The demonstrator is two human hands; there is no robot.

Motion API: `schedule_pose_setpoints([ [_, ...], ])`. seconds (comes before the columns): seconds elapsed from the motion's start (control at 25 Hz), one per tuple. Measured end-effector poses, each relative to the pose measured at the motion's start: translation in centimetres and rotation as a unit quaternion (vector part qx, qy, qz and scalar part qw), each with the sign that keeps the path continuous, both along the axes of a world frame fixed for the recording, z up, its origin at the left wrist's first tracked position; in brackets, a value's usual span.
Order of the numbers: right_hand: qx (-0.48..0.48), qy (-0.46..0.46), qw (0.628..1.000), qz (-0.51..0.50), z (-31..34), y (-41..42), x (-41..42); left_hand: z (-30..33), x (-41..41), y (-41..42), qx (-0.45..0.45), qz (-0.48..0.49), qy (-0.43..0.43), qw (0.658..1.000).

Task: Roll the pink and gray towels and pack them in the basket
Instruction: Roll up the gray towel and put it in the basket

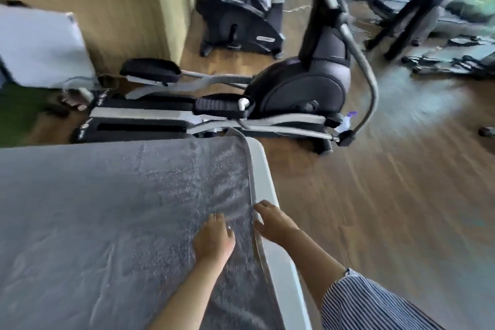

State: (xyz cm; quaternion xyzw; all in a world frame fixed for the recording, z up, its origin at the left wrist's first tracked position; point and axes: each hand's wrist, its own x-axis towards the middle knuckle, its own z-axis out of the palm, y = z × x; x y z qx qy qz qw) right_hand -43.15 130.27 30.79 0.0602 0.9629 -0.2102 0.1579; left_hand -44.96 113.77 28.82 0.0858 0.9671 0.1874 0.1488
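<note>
A gray towel (107,209) lies spread flat over a white table (263,177), covering nearly all of it. My left hand (214,238) rests palm down on the towel near its right edge, fingers straight. My right hand (273,222) sits at the towel's right hem on the bare table strip, fingers touching the hem; whether it pinches the edge I cannot tell. No pink towel or basket is in view.
An elliptical trainer (281,94) stands on the wooden floor just beyond the table's far edge. More gym machines (241,13) stand further back. A white board (40,48) leans at the far left. Open wooden floor (388,195) lies to the right.
</note>
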Motion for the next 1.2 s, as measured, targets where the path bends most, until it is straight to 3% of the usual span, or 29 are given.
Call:
schedule_pose_setpoints([
  [0.4, 0.012, 0.01, 0.965, 0.262, -1.8, 3.6, -5.5, 0.3, 4.0, 3.0, -0.043, 0.256, 0.001, 0.966],
  [0.88, 0.07, 0.06, 0.916, 0.39, -2.0, -0.8, -13.8, -0.3, 4.8, -0.3, -0.07, 0.4, 0.011, 0.914],
  [1.04, 0.071, 0.134, 0.881, 0.448, -2.6, -1.1, -18.5, -1.1, 6.6, -1.5, -0.08, 0.472, 0.062, 0.876],
  [1.2, 0.057, 0.206, 0.783, 0.584, -3.5, -0.1, -22.6, -3.0, 9.0, 0.4, -0.08, 0.547, 0.099, 0.828],
])
